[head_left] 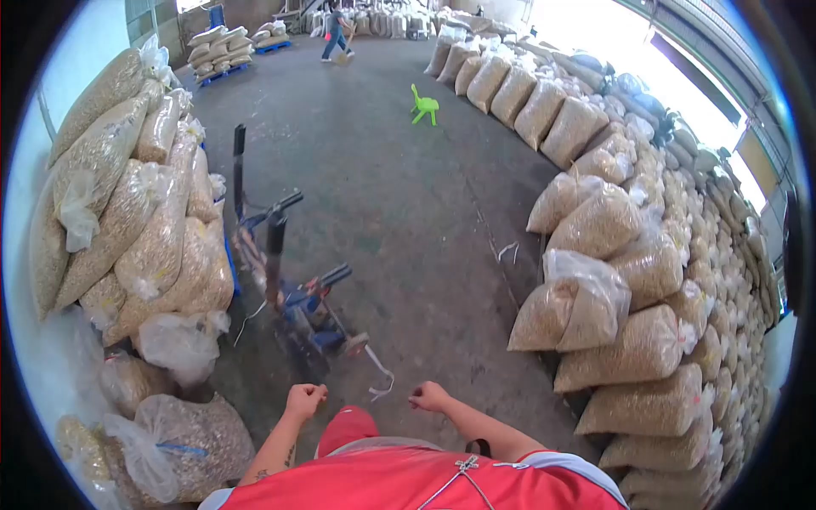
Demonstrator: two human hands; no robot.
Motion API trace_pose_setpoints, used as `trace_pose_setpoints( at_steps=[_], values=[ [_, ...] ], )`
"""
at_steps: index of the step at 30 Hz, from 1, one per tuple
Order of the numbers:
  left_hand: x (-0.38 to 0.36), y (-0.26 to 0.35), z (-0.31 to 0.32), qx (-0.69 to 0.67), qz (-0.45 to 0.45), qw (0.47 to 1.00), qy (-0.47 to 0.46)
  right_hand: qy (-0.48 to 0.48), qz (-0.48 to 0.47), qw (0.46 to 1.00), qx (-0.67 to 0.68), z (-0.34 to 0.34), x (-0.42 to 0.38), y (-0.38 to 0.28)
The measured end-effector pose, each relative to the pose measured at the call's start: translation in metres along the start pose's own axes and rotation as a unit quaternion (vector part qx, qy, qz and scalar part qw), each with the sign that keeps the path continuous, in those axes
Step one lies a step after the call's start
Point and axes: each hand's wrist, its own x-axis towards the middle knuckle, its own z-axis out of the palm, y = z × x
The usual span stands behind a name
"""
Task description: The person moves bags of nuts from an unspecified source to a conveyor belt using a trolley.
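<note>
Both hands held out low in front of a red top, over the concrete floor (399, 195). Left hand (304, 399) curled into a loose fist, nothing visibly in it; right hand (428, 396) also curled, fingers bent down, looks empty but cannot tell for sure at this size. Nearest thing to both: a blue hand pallet truck (299, 297) standing just ahead of the left hand, its black handle (239, 166) upright, parked close beside the left stack, likely so sacks can come off or go on it. A white cord (380, 374) lies on the floor between the truck and the hands, apart from both. Clear plastic sacks of pale grain (140, 221) are piled high along the left edge of the floor against the wall; a longer bank of sacks (629, 280) runs along the right edge, leaving a middle lane open for walking. Loose sacks (183, 429) sit slumped by the left arm. Far down the lane: a green plastic chair (423, 105) and another person (336, 32) walking.
</note>
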Motion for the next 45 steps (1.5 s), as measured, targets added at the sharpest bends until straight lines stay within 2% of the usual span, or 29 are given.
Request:
trace_pose_setpoints(
  at_steps=[2,3,5,6,8,10,12,13,14,15,17,19,22,23,25,26,27,28,30,31,32,34,35,36,37,38,39,41,45],
  values=[
    [0.023,0.007,0.004,-0.284,0.06,0.957,0.011,0.044,-0.029,0.982,-0.179,-0.021,0.016,-0.066],
    [0.042,0.064,0.072,-0.307,0.018,0.951,-0.025,0.014,0.023,0.983,-0.179,-0.084,0.001,-0.03],
    [0.069,0.134,0.102,-0.534,-0.065,0.843,0.0,0.099,0.032,0.983,-0.15,-0.144,0.026,-0.02],
    [0.104,0.144,0.118,-0.543,-0.061,0.838,-0.013,0.107,0.042,0.98,-0.161,-0.171,0.036,-0.002],
    [0.187,0.168,0.133,-0.755,-0.092,0.647,0.055,0.109,0.059,0.992,-0.024,-0.242,0.073,0.047],
    [0.21,0.191,0.151,-0.787,-0.175,0.585,0.094,0.033,0.111,0.95,-0.29,-0.313,0.072,0.124],
    [0.229,0.225,0.148,-0.807,-0.223,0.522,0.163,-0.091,0.251,0.911,-0.315,-0.399,0.048,0.181],
    [0.233,0.234,0.149,-0.81,-0.271,0.493,0.165,-0.089,0.244,0.893,-0.367,-0.434,0.035,0.248],
    [0.235,0.237,0.145,-0.808,-0.318,0.465,0.174,-0.083,0.305,0.871,-0.376,-0.462,0.019,0.235],
    [0.242,0.235,0.14,-0.806,-0.316,0.459,0.199,0.046,0.397,0.896,-0.194,-0.483,-0.001,0.244],
    [0.263,0.227,0.151,-0.804,-0.34,0.405,0.273,0.044,0.459,0.876,-0.14,-0.53,0.013,0.242],
    [0.274,0.211,0.17,-0.811,-0.345,0.326,0.341,-0.046,0.452,0.872,-0.181,-0.57,0.077,0.24],
    [0.282,0.224,0.179,-0.793,-0.251,0.279,0.48,-0.209,0.33,0.869,-0.302,-0.602,0.249,0.228],
    [0.274,0.235,0.18,-0.785,-0.253,0.256,0.504,-0.272,0.269,0.848,-0.366,-0.604,0.321,0.208],
    [0.275,0.24,0.176,-0.721,-0.25,0.333,0.554,-0.393,0.091,0.742,-0.535,-0.581,0.478,0.138],
    [0.282,0.237,0.168,-0.718,-0.245,0.314,0.571,-0.397,-0.006,0.699,-0.594,-0.545,0.546,0.087],
    [0.285,0.227,0.171,-0.688,-0.277,0.326,0.586,-0.361,-0.067,0.732,-0.573,-0.517,0.587,0.01],
    [0.287,0.217,0.181,-0.66,-0.312,0.326,0.601,-0.301,-0.215,0.757,-0.538,-0.482,0.627,-0.044],
    [0.298,0.184,0.215,-0.554,-0.338,0.344,0.679,-0.335,-0.252,0.794,-0.441,-0.397,0.675,-0.163],
    [0.301,0.19,0.224,-0.555,-0.344,0.285,0.702,-0.367,-0.273,0.807,-0.374,-0.358,0.683,-0.207],
    [0.307,0.193,0.226,-0.474,-0.401,0.299,0.725,-0.401,-0.289,0.814,-0.305,-0.315,0.681,-0.249],
    [0.317,0.199,0.195,-0.219,-0.441,0.328,0.807,-0.436,-0.364,0.769,-0.294,-0.205,0.674,-0.298],
    [0.317,0.222,0.183,-0.212,-0.47,0.341,0.787,-0.445,-0.379,0.766,-0.266,-0.168,0.668,-0.289],
    [0.318,0.246,0.17,-0.204,-0.498,0.353,0.765,-0.457,-0.363,0.769,-0.261,-0.174,0.669,-0.262],
    [0.299,0.263,0.16,-0.369,-0.537,0.358,0.669,-0.492,-0.339,0.745,-0.296,-0.201,0.656,-0.238],
    [0.309,0.235,0.192,-0.361,-0.577,0.351,0.642,-0.443,-0.356,0.722,-0.395,-0.202,0.631,-0.255],
    [0.303,0.257,0.179,-0.378,-0.569,0.336,0.649,-0.385,-0.391,0.693,-0.468,-0.187,0.604,-0.283],
    [0.31,0.295,0.134,-0.4,-0.578,0.302,0.644,-0.358,-0.361,0.715,-0.48,-0.19,0.603,-0.308],
    [0.327,0.291,0.137,-0.454,-0.535,0.26,0.663,-0.419,-0.402,0.646,-0.495,-0.178,0.64,-0.331]
  ],
)
